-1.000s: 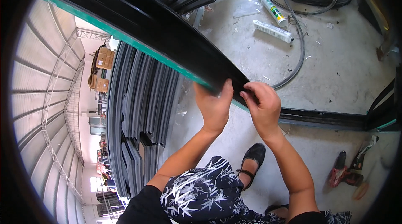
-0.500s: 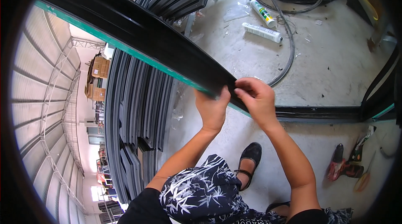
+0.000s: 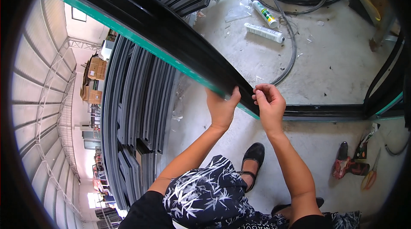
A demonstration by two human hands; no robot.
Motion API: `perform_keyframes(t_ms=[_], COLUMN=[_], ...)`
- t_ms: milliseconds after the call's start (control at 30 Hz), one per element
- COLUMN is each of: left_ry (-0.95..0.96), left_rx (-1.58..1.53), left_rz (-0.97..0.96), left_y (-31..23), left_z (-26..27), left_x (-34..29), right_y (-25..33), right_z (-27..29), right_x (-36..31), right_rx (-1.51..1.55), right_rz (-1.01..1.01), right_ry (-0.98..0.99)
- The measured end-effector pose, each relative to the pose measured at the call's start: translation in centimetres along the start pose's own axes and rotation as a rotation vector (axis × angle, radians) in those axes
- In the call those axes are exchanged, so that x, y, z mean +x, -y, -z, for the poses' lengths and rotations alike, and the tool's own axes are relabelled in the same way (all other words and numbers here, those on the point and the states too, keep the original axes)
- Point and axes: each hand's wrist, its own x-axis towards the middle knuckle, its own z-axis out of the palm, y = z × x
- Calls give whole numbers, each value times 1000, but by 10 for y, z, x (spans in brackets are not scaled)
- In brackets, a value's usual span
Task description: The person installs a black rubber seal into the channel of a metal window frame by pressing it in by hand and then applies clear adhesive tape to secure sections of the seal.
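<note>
Fingers of the left hand [image 3: 222,108] clasp the black bar [image 3: 171,36] slanting from ten o'clock to centre; the right hand [image 3: 270,104] pinches narrow at its edge, any contents hidden. A red drill [image 3: 341,167] lies at four o'clock.

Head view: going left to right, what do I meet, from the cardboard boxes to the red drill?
Cardboard boxes → stacked dark frame profiles → left hand → right hand → red drill

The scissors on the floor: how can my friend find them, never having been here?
Find the black bar stretching rightward beside the right hand. Below it in the picture, a red-and-black drill lies on the grey floor. The scissors are just right of the drill, set apart by orange loop handles.
</note>
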Motion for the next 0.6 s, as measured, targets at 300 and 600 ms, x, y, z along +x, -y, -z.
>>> perform_keyframes(t_ms=[300, 600], left_ry=[18, 65], left_rx=[43, -30], left_rz=[-26, 45], left_y=[14, 18], left_z=[-3, -3], left_x=[-8, -14], right_y=[-3, -9], right_z=[4, 2], right_x=[-8, -13], right_rx=[-33, -91], right_rz=[20, 28], right_ry=[-4, 10])
